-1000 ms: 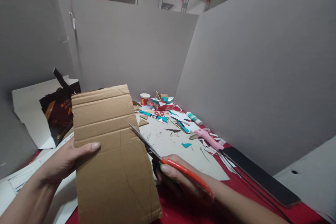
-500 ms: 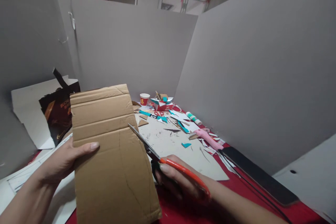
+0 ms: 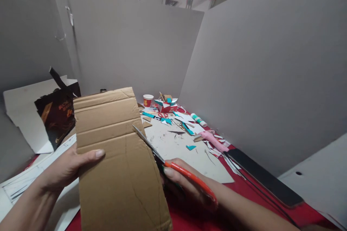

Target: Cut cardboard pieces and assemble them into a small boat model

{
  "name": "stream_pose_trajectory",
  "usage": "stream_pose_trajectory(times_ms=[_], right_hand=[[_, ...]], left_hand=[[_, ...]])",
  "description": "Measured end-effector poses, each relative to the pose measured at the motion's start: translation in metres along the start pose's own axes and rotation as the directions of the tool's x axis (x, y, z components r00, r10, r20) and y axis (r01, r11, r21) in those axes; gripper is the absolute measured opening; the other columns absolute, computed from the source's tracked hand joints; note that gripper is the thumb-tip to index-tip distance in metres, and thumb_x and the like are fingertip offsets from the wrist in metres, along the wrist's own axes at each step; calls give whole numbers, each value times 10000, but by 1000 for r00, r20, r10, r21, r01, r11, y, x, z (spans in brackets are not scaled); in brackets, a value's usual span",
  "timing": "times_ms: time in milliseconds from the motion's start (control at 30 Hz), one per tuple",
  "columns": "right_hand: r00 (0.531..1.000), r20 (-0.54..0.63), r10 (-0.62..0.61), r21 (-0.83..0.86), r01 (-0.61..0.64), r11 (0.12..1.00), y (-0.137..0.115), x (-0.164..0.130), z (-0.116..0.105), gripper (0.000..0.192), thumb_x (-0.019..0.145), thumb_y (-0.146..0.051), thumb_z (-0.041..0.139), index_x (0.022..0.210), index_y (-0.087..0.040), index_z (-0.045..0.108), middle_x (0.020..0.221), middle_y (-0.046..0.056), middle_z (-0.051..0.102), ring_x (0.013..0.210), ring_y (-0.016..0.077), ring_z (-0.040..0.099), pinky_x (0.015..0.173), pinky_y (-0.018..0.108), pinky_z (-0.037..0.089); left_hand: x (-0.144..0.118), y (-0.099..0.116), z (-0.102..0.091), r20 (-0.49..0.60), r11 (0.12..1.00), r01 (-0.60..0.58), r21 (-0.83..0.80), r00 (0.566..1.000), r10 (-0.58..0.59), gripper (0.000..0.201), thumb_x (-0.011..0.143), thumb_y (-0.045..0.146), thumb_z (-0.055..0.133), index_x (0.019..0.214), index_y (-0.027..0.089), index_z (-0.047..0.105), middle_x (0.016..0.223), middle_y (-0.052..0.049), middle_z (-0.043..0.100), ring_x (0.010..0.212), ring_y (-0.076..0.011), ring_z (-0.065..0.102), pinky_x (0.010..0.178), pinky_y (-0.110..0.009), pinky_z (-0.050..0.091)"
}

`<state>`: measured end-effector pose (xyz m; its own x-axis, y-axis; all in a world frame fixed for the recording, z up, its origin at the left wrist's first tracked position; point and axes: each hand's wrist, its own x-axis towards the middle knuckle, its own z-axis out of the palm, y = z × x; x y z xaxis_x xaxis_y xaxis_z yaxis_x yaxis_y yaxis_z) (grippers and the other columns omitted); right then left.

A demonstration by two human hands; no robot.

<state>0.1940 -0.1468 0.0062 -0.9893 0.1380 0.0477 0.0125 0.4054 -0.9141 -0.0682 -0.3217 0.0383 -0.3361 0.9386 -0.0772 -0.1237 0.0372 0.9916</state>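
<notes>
Clock positions refer to the centre of the view. At 8 o'clock, the left hand (image 3: pixel 67 168) grasps the cardboard (image 3: pixel 114 184) by its left edge, thumb flat on the face. The cardboard, at 7 o'clock, bears dark drawn lines. Across its right edge lie the scissors (image 3: pixel 151 147), one blade over the face. At 6 o'clock, the right hand (image 3: pixel 189 189) has its fingers around the handles. Against half a second earlier, the cardboard's lower corner sits slightly farther right; the blade's reach looks unchanged, suggesting little cutting progress.
</notes>
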Motion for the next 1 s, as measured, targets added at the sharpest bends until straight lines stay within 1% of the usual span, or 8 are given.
stream_pose_trajectory(times_ms=[100, 233, 367, 500, 567, 667, 800, 1000], right_hand=[[999, -39, 9, 55, -7, 998, -1, -1, 2, 638, 917, -711, 245, 582, -191, 399, 449, -29, 414, 420, 81, 382, 431, 228, 295], [998, -64, 9, 67, -5, 998, -1, -1, 4, 634, 911, -706, 292, 557, -194, 412, 415, -39, 394, 395, 82, 378, 401, 221, 268], [996, -89, 32, 139, -19, 990, 0, -1, 7, 617, 899, -714, 320, 557, -207, 400, 370, -51, 390, 363, 85, 381, 401, 221, 292], [995, -95, 36, 165, -20, 986, 0, -1, 11, 598, 885, -719, 356, 573, -211, 404, 355, -62, 376, 356, 85, 371, 421, 232, 309], [994, -108, 34, 177, -15, 984, 0, -1, 11, 578, 882, -713, 378, 596, -212, 413, 355, -68, 369, 363, 87, 364, 427, 234, 306], [995, -97, 15, 200, 5, 980, 1, 0, 12, 568, 892, -702, 366, 609, -212, 415, 360, -70, 365, 370, 89, 362, 438, 236, 313], [998, -57, -28, 155, 36, 987, 2, 0, 9, 576, 930, -674, 296, 636, -198, 434, 421, -44, 403, 421, 96, 394, 443, 230, 301], [998, -52, -39, 37, 41, 998, -1, 0, 2, 543, 927, -674, 300, 703, -191, 409, 616, -31, 370, 562, 102, 318, 502, 241, 304]], left_hand=[[0, 0, 0, -5, 1000, -18, 5, 1000, 18, 1001, 747, 300, 761, 1539, 285, 150, 1424, -152, 526, 1124, -331, 642, 834, -367, 581], [0, 1, 1, 12, 1000, -23, 1, 1000, 23, 968, 751, 305, 758, 1530, 302, 183, 1418, -125, 541, 1130, -307, 642, 839, -343, 579], [-2, 3, 5, -2, 999, -38, -18, 999, 38, 965, 746, 302, 761, 1525, 310, 192, 1387, -104, 577, 1098, -293, 661, 833, -350, 584], [-2, 3, 6, -10, 998, -50, -28, 999, 50, 928, 729, 294, 775, 1505, 303, 267, 1345, -98, 614, 1062, -286, 680, 826, -351, 588], [-3, 4, 7, -34, 998, -50, -47, 998, 49, 919, 707, 299, 790, 1491, 291, 312, 1300, -99, 649, 1006, -279, 703, 796, -345, 596], [-2, 7, 10, -118, 993, -57, -99, 992, 46, 893, 692, 335, 795, 1471, 270, 361, 1200, -90, 709, 899, -265, 734, 721, -335, 608], [1, 7, 15, -157, 995, -16, -95, 988, 1, 792, 722, 323, 781, 1429, 256, 430, 1115, -69, 747, 844, -244, 744, 695, -325, 609], [4, 0, 16, -121, 994, -38, -105, 992, 25, 744, 704, 287, 801, 1380, 257, 493, 1160, -84, 728, 892, -247, 736, 722, -316, 608]])
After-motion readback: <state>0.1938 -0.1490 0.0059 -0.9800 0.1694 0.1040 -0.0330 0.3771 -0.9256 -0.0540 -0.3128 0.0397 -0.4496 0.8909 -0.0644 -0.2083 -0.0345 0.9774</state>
